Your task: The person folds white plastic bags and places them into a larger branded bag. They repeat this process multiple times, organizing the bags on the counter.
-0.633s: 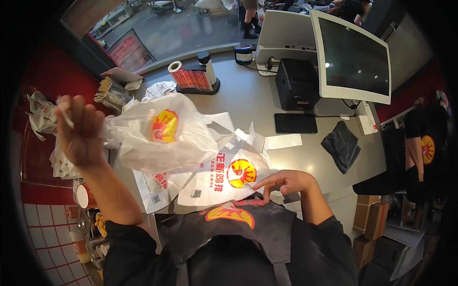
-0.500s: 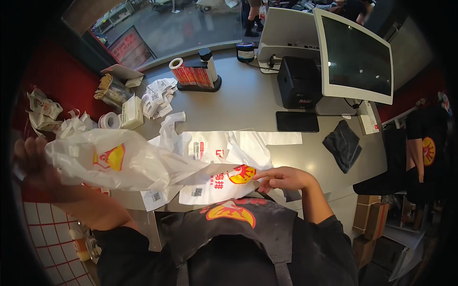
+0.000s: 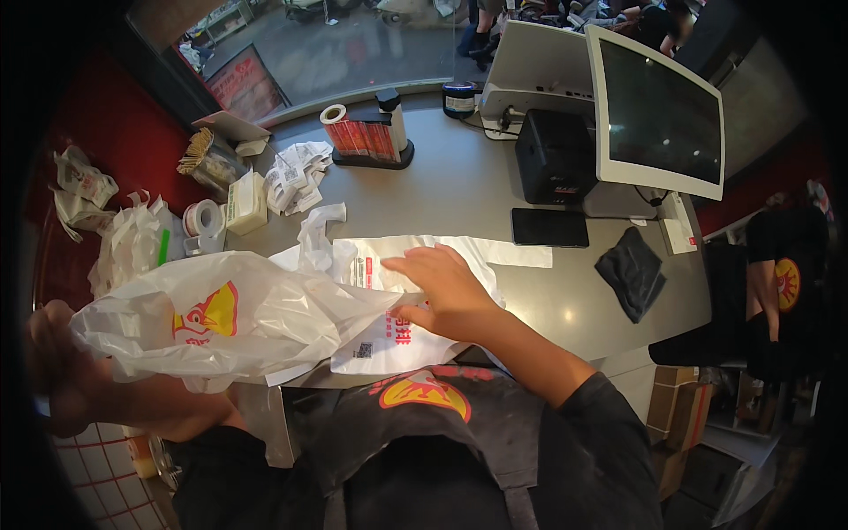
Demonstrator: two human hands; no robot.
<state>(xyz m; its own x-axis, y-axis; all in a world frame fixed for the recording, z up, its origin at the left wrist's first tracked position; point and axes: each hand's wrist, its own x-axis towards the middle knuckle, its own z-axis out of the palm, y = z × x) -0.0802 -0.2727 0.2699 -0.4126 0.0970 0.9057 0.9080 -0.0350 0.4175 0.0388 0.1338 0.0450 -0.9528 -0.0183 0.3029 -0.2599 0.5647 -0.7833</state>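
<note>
Head view: left hand (image 3: 62, 371) grips puffed white plastic bag (image 3: 221, 322); right hand (image 3: 442, 287) lies open.

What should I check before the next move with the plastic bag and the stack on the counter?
1. Left hand grips the bag: ok, bag lifted off the counter.
2. Right hand flat on the stack of bags: ok.
3. Bag free of the stack: cannot tell, its end reaches the right hand.
4. Bag mouth open: cannot tell.
5. Stack fully on the counter: not ok, it overhangs the near edge.
</note>
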